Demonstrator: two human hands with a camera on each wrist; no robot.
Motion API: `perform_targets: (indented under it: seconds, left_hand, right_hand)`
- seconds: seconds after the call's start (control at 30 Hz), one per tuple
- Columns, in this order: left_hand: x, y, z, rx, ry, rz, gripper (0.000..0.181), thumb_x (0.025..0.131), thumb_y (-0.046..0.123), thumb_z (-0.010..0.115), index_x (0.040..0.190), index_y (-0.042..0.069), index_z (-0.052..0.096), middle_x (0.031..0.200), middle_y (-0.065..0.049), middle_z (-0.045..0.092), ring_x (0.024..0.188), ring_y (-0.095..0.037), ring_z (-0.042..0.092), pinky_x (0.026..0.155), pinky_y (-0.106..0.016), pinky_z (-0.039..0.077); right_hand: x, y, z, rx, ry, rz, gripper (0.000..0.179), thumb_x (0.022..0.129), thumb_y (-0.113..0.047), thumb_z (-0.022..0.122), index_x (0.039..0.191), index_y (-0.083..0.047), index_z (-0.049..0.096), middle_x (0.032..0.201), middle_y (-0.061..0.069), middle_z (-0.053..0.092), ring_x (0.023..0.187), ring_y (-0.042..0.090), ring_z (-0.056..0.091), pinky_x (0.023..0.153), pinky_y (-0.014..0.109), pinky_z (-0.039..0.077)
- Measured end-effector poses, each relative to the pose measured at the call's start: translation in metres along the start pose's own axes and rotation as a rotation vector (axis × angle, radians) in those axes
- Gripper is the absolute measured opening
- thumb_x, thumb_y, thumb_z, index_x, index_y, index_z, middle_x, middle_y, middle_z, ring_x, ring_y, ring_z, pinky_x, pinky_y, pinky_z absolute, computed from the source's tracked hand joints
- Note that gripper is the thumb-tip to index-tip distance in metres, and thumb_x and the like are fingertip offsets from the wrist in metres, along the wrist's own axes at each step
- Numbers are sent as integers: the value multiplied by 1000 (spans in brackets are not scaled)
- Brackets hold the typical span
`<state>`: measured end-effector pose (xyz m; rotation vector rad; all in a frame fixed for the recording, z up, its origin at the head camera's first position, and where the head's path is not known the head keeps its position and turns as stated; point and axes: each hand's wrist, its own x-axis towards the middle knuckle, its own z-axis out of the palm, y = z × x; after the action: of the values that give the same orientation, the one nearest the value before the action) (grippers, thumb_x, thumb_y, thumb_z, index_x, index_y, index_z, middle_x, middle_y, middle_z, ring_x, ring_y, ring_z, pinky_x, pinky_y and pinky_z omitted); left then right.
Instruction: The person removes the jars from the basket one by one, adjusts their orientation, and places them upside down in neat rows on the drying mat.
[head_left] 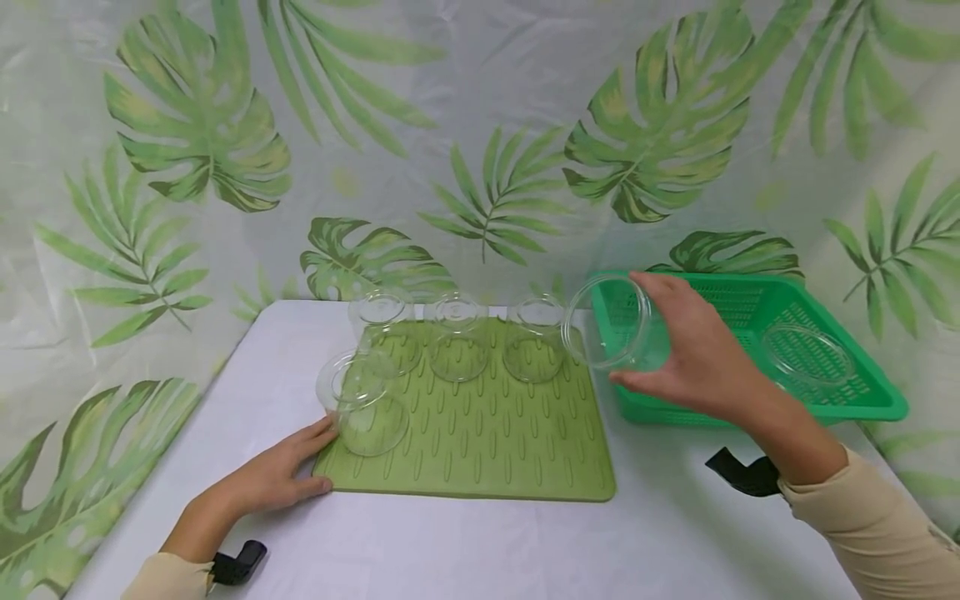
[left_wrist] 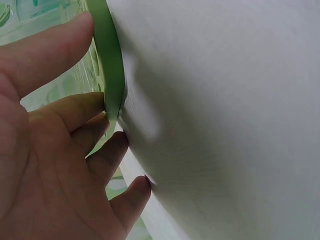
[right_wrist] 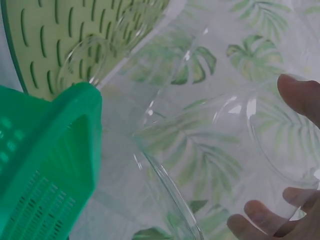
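My right hand [head_left: 697, 350] grips a clear cup [head_left: 609, 325], thumb and fingers spread round its side, and holds it tilted with its rim facing left. In the right wrist view the see-through cup [right_wrist: 200, 130] reaches out from the fingertips. Along the left edge of the green ribbed mat [head_left: 495, 450], my left hand [head_left: 273, 471] lies with fingers extended. Its fingertips touch the mat's rim [left_wrist: 112, 55] in the left wrist view. Closest to that hand stands a clear cup [head_left: 372, 425] on the mat's left side. Several more clear cups [head_left: 457, 354] stand along the back of the mat.
A green plastic basket [head_left: 855, 412] with slotted walls sits right of the mat, beneath the right hand. Inside it lies another clear round piece [head_left: 808, 354]. A white cloth [head_left: 420, 542] covers the table, and a leaf-print sheet [head_left: 495, 108] hangs behind.
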<state>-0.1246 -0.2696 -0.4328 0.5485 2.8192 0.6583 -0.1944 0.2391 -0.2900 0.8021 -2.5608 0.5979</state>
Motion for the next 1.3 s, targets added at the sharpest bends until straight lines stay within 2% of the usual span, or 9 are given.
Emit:
perform_targets:
  seconds: [0.17,0.4,0.53,0.63,0.73,0.83,0.93,1.07,1.3]
  left_hand:
    - [-2,0,-1,22,36,3,73,88,30,73,145,-6,45,157,-26,33,142,-49,36,110,-62,37]
    - [-9,1,-13,60,222,-22,58,90,21,71,137,-7,53,155,-27,37,137,-49,43,105,-63,42]
    - [-17,4,-31,86,413,-52,49,90,15,71,131,-8,58,149,-29,43,130,-52,47,96,-65,46]
    - [-22,12,-46,88,631,-49,42,87,7,71,125,-7,62,144,-27,48,120,-44,55,91,-37,54]
    - [-23,27,-62,44,842,22,38,83,-4,70,121,-6,65,141,-23,53,118,-12,61,86,-6,45]
    - [-16,47,-75,6,960,147,40,80,-12,69,120,-5,66,139,-20,57,122,11,51,90,2,36]
    - [-6,71,-84,-3,978,282,44,77,-14,70,120,-5,66,137,-20,58,130,2,50,95,-3,38]
    - [10,96,-88,9,911,401,49,77,-11,71,125,-3,64,138,-18,59,130,-24,55,106,-8,36]
    - [30,127,-80,3,821,488,47,82,-4,71,128,-1,62,139,-18,58,131,-32,54,113,-16,36]
  right_hand:
    - [0,-1,4,-2,11,-15,107,62,-26,93,150,-5,36,141,25,47,127,45,46,94,68,40]
    - [0,-2,9,1,-6,-8,107,63,-28,92,151,-5,35,144,26,45,131,47,41,96,71,36]
    - [2,0,14,27,-6,-29,108,63,-26,93,151,-6,35,147,24,45,132,49,40,98,72,34]
    - [4,-1,19,48,-5,-63,108,62,-24,93,152,-7,36,148,21,47,132,48,41,100,70,33]
    - [6,-5,24,54,-14,-90,108,62,-24,93,152,-7,36,148,20,48,133,46,41,100,70,33]
    - [8,-11,29,53,-32,-92,109,63,-25,93,152,-7,35,148,20,47,133,46,41,101,71,32]
    - [10,-17,33,54,-58,-75,110,64,-27,93,153,-5,32,150,19,46,136,44,40,102,72,32]
    - [13,-23,43,60,-76,-69,110,64,-28,93,152,-4,32,149,19,47,137,43,39,105,71,32]
    - [16,-31,60,26,-36,-142,109,58,-35,95,147,-3,39,143,18,52,132,41,46,100,68,40]
